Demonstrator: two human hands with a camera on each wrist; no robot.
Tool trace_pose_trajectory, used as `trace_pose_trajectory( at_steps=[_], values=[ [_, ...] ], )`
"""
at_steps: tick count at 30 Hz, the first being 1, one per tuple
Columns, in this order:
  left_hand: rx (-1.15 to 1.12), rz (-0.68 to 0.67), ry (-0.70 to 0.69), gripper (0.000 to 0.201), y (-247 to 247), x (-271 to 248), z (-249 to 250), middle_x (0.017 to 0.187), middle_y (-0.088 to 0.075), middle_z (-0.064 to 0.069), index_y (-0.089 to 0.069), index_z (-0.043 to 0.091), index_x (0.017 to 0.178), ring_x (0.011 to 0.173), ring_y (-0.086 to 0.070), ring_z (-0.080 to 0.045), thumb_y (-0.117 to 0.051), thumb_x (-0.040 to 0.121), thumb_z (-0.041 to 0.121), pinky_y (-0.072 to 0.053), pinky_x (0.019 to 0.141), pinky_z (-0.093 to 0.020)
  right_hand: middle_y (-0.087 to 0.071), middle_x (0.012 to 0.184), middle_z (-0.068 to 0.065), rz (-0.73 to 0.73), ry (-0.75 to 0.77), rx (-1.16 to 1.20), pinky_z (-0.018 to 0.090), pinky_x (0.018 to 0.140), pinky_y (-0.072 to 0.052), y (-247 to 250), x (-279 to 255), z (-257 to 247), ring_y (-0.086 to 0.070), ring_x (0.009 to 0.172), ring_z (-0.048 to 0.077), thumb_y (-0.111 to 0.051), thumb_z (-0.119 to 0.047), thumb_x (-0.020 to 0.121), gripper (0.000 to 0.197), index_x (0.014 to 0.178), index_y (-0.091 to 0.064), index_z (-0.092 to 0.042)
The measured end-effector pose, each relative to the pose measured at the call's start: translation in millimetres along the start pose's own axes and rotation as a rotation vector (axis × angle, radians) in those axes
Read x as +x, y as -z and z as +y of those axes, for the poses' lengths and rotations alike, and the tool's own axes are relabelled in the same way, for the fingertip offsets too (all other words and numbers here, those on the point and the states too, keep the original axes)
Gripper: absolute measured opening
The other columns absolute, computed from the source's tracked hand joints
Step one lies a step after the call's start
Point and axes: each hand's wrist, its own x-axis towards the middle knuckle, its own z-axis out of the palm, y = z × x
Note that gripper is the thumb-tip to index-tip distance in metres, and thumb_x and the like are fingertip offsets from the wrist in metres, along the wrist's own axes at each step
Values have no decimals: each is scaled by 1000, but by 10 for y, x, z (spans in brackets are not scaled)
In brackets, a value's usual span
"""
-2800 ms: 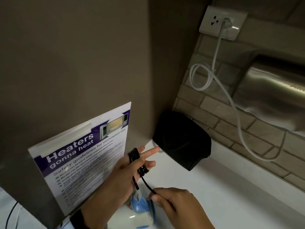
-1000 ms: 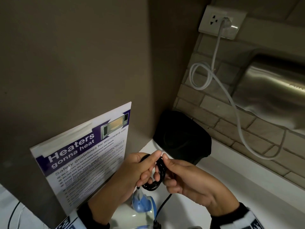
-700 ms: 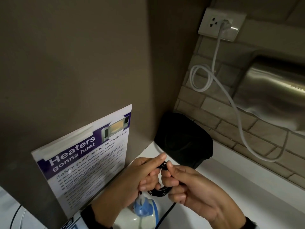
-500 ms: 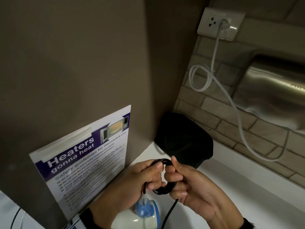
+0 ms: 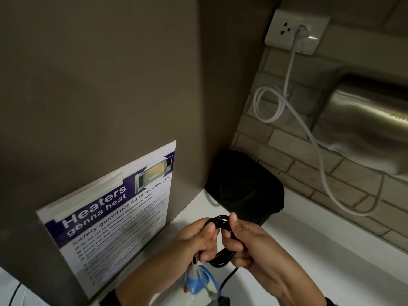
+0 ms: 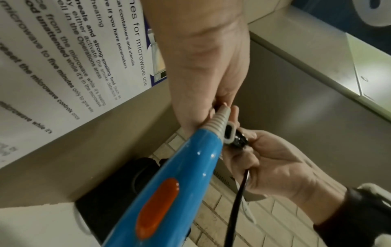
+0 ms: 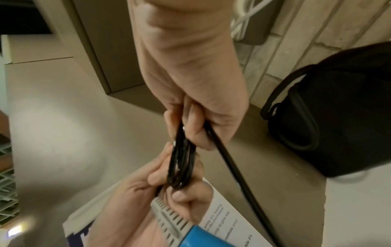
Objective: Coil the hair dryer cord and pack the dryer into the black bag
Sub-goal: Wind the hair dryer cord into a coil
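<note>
Since 2.8 seconds ago, when the right hand (image 5: 254, 241) was pulling the cord taut low beside the dryer, it has risen to meet the left hand (image 5: 194, 237), and the loops have grown into 1 rounder coil (image 5: 220, 241) held between both. The left hand grips the coil's left side together with the grey strain-relief end of the blue hair dryer (image 6: 169, 192), which hangs below it. The right hand curls around the coil's right side, thumb on top. A loose length of black cord (image 7: 239, 177) trails down from the right hand toward the white counter (image 5: 331, 261); its end is out of view. The black bag (image 5: 245, 188) stands apart in the corner, against the brick wall, beside a microwave safety poster (image 5: 114, 213). Coiling appears most of the way done. Next, the remaining cord likely needs wrapping, then the bag needs opening.
</note>
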Motion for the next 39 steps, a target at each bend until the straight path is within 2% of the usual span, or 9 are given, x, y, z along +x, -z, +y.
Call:
trace_pose_trajectory(
  at_steps=[5,8,13,21,26,29,33,36,39],
  values=[
    [401,182,-143,45,-124,-31,30,70,-57,12,-54,7,81,68,-52,3,-31,96,43,-39,68,-9,-29,51,-5,28,1,-19,18,45,-18,-6,3,-40,-21,47,8,-44,-43,94,42,62,-46,-17],
    [453,311,-164,29,-195,-24,17,75,-59,4,-55,8,91,70,-58,5,-35,99,28,-42,61,-6,-32,53,-4,12,26,-31,20,48,-20,6,-27,-69,-25,50,9,-44,-43,94,40,65,-50,-15],
    [437,291,-139,22,-174,-16,16,53,-58,5,-48,17,86,38,-54,-6,-36,99,30,-47,47,-21,-34,57,-3,-3,55,-62,17,48,-26,-45,-26,-54,-26,51,10,-42,-46,94,40,69,-51,-16],
    [305,140,-99,33,-54,-4,69,68,-69,-13,-47,0,89,45,-54,-22,-35,101,28,-45,46,-29,-33,57,-3,93,35,139,21,46,-22,-101,10,-86,-21,51,10,-47,-40,94,36,72,-51,-12],
    [311,241,-110,31,14,-9,-6,53,-60,-4,-46,6,81,41,-50,-22,-33,101,25,-44,43,-30,-54,63,-14,88,230,-380,14,55,-33,5,-21,-55,-35,52,4,-41,-25,100,31,92,-69,-16],
    [344,246,-128,32,31,0,20,52,-60,-3,-45,12,75,41,-50,-22,-33,101,26,-43,41,-27,-54,75,-12,263,363,-820,10,65,-36,182,116,79,-48,67,1,-46,-15,99,39,73,-63,-39],
    [352,234,-128,33,26,23,23,52,-60,-3,-44,12,73,40,-48,-21,-33,101,25,-42,40,-28,-56,75,-6,434,207,-786,23,62,-35,554,380,425,-45,67,13,-36,2,93,48,64,-55,-30],
    [367,215,-116,33,0,28,28,49,-59,-1,-44,11,73,39,-47,-20,-33,101,25,-41,40,-27,-53,73,-10,591,132,-964,16,62,-38,764,505,623,-47,70,14,-39,2,93,35,73,-62,-15],
    [373,208,-116,33,-16,43,36,48,-59,1,-44,10,74,39,-47,-19,-32,101,26,-41,39,-25,-48,83,-12,729,66,-1162,29,72,-38,873,611,803,-46,86,15,-45,-13,97,39,68,-64,-30]
  ],
)
